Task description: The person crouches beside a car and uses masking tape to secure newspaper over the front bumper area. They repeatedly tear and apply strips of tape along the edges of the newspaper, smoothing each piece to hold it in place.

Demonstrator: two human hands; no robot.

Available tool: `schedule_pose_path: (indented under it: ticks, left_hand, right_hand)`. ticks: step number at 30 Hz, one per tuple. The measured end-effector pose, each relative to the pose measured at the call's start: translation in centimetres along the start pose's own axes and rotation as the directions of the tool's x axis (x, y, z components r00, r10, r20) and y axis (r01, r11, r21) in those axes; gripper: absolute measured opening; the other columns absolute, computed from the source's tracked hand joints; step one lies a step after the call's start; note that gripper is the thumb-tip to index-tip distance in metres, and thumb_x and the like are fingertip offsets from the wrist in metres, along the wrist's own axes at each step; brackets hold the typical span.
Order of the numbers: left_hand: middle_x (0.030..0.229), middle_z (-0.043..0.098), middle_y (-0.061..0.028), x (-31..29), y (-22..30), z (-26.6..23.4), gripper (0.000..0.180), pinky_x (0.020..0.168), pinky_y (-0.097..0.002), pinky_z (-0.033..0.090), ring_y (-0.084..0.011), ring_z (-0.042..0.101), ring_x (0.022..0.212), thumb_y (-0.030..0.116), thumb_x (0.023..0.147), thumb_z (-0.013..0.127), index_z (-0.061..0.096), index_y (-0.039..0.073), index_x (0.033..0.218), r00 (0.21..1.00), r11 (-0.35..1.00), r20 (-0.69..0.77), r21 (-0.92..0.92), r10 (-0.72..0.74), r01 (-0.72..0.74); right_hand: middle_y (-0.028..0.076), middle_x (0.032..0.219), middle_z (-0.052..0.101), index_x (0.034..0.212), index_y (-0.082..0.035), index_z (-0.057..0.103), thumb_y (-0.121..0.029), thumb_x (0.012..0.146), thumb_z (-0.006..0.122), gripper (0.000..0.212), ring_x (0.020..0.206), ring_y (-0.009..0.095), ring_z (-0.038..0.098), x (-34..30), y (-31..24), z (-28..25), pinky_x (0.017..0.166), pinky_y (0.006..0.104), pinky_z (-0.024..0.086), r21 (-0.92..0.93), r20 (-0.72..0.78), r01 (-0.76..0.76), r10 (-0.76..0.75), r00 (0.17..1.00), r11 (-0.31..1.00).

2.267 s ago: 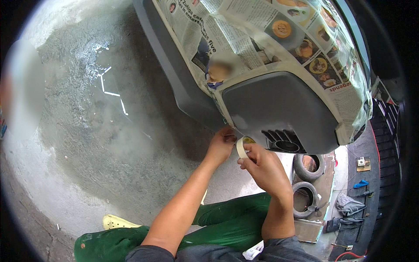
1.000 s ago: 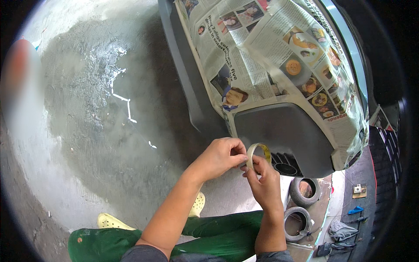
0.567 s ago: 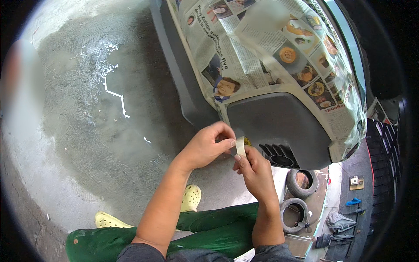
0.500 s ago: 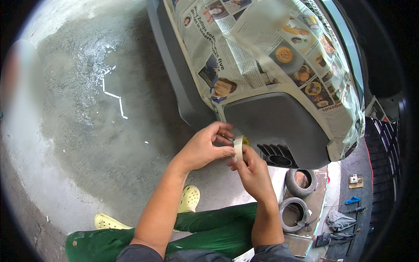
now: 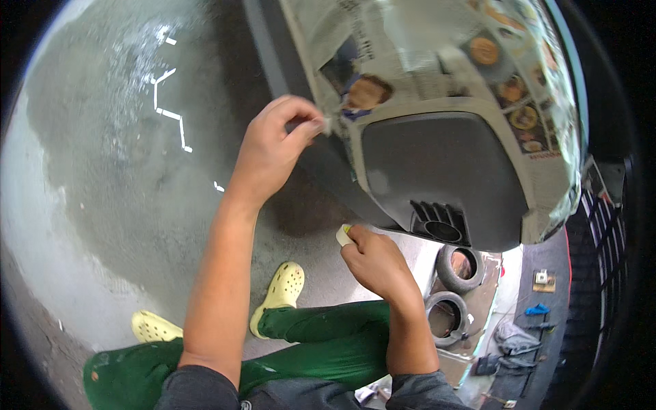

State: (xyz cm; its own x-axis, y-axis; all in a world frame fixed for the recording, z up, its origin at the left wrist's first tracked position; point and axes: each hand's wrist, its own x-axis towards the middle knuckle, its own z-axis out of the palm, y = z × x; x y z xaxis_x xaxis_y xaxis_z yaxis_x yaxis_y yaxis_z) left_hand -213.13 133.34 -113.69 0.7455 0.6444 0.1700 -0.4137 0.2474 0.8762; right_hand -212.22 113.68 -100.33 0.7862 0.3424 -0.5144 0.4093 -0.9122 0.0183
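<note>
A dark grey car bumper stands in front of me, its upper part covered with newspaper edged with pale masking tape. My left hand is closed in a pinch beside the newspaper's left edge. A small pale piece of masking tape shows at its fingertips, slightly blurred. Lower down, below the bumper's bottom edge, my right hand grips a roll of masking tape, whose yellowish inner side is partly visible. The roll is apart from the bumper.
White strips lie on the stained concrete floor to the left. Two tyres rest on a board at lower right, near a blue cloth and a grey plastic bag. A dark slatted grille stands at far right.
My hands have parted. The left has moved up and left to the newspaper's edge; the right has dropped slightly down and left with the roll. The view has shifted a little.
</note>
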Motion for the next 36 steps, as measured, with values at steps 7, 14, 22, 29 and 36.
schedule_pose_path:
  ticks: [7, 14, 22, 29, 36]
  left_hand:
    - [0.101, 0.069, -0.0179, 1.8, -2.9, 2.3, 0.024, 0.089, -0.0381, 0.053, -0.0323, 0.069, 0.096, 0.020, 0.093, 0.073, 0.074, -0.001, 0.104, 0.959, 0.919, 0.145, 0.281, 0.243, -0.275]
    - [0.105, 0.073, -0.0180, 2.4, -3.5, 3.9, 0.019, 0.089, -0.0416, 0.057, -0.0357, 0.074, 0.095, 0.017, 0.095, 0.073, 0.079, 0.002, 0.105, 0.974, 0.948, 0.064, 0.223, 0.217, -0.226]
    - [0.094, 0.065, -0.0190, 2.8, -3.2, 3.8, 0.015, 0.081, -0.0384, 0.052, -0.0319, 0.068, 0.088, 0.010, 0.094, 0.076, 0.072, -0.004, 0.098, 0.982, 0.974, 0.081, 0.141, 0.169, -0.179]
    - [0.099, 0.065, -0.0146, 3.0, -2.2, 3.3, 0.018, 0.083, -0.0360, 0.052, -0.0252, 0.067, 0.090, 0.011, 0.094, 0.075, 0.075, -0.005, 0.103, 0.989, 0.998, 0.148, 0.065, -0.012, 0.003]
    - [0.098, 0.067, -0.0168, 3.0, -2.0, 3.3, 0.018, 0.082, -0.0369, 0.053, -0.0271, 0.068, 0.089, 0.010, 0.093, 0.076, 0.075, -0.005, 0.102, 0.993, 0.994, 0.113, 0.101, 0.032, -0.044]
  right_hand:
    - [0.034, 0.090, 0.069, 0.108, 0.000, 0.061, -0.017, 0.094, 0.055, 0.023, 0.087, 0.055, 0.067, -1.6, -0.9, 1.1, 0.080, 0.0634, 0.051, -0.050, -0.087, 0.154, -0.158, 0.984, 0.987]
    - [0.033, 0.086, 0.067, 0.106, 0.001, 0.060, -0.016, 0.095, 0.058, 0.020, 0.084, 0.054, 0.067, -1.5, -0.1, 1.2, 0.076, 0.0601, 0.051, -0.040, -0.071, 0.159, -0.161, 0.984, 0.987]
    - [0.031, 0.084, 0.068, 0.109, 0.003, 0.062, -0.017, 0.097, 0.061, 0.024, 0.083, 0.052, 0.068, -1.2, 0.3, 1.7, 0.074, 0.0541, 0.052, -0.029, -0.021, 0.142, -0.143, 0.989, 0.989]
    - [0.031, 0.082, 0.067, 0.108, 0.002, 0.062, -0.017, 0.097, 0.061, 0.023, 0.082, 0.052, 0.068, -1.0, 0.6, 1.8, 0.074, 0.0555, 0.052, -0.059, -0.017, 0.155, -0.156, 0.988, 0.986]
    - [0.030, 0.081, 0.067, 0.106, 0.002, 0.060, -0.017, 0.097, 0.061, 0.020, 0.081, 0.052, 0.068, -0.6, 0.3, 1.9, 0.073, 0.0562, 0.052, -0.074, 0.000, 0.173, -0.173, 0.985, 0.982]
